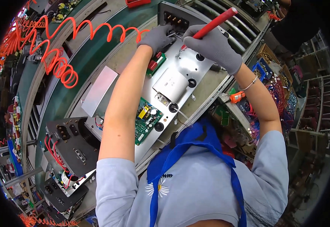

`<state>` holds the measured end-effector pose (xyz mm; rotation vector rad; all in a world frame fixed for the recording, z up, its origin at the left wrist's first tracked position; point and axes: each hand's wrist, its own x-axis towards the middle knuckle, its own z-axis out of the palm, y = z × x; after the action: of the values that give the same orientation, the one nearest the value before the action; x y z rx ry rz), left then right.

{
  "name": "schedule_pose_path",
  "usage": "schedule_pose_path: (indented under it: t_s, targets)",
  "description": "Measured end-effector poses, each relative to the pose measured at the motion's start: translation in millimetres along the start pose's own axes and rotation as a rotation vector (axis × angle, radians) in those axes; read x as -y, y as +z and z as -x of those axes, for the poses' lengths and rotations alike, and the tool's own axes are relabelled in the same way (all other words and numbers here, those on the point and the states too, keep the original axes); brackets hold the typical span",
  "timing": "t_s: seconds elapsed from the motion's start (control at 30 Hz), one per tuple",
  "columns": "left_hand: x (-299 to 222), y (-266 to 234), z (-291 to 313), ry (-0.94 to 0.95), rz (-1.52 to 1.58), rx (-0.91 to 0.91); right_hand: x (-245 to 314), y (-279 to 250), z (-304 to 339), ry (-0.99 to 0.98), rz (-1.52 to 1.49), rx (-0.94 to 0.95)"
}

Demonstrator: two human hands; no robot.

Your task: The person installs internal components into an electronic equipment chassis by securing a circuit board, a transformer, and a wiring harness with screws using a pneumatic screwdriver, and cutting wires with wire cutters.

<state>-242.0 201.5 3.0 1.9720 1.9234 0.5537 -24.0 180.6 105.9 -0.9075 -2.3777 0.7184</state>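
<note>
My right hand [214,45], in a grey glove, is closed round a thick red pen-shaped tool [219,22]. Its lower end points down at the metal chassis plate [187,68]; I cannot make out the tip's kind. My left hand [156,39], also gloved in grey, is at the plate's far end, beside the upright dark panel [178,17] with its row of brass-coloured terminals. Its fingers are bent in over something I cannot make out. On the plate sit a silver box-shaped part [170,85], a green circuit board [148,119] and a small board with red parts [156,63].
Orange coiled air hoses [70,30] hang at the left over the green conveyor belt [79,62]. Dark panels [74,142] with red wires stand at the lower left. Metal rollers [225,28] lie beyond. Bins of small parts and coloured wires [274,90] fill the right side.
</note>
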Motion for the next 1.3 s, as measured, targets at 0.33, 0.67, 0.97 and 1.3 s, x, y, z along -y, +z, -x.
schedule_pose_path:
  t_s: [0.33,0.67,0.97,1.3]
  targets:
    - [-7.6,-5.5,5.8,-0.063,-0.013,0.036,3.7,5.2,-6.4,0.034,0.028,0.079]
    - [0.7,1.0,2.1,-0.006,-0.014,-0.014,1.5,-6.0,-3.2,0.104,0.119,0.137]
    - [1.9,5.7,-1.2,-0.027,-0.053,-0.029,0.2,-26.7,15.8,0.165,0.086,0.249]
    - [11.8,11.8,-9.0,-0.015,-0.052,-0.032,-1.6,-40.1,23.2,0.191,0.198,0.243]
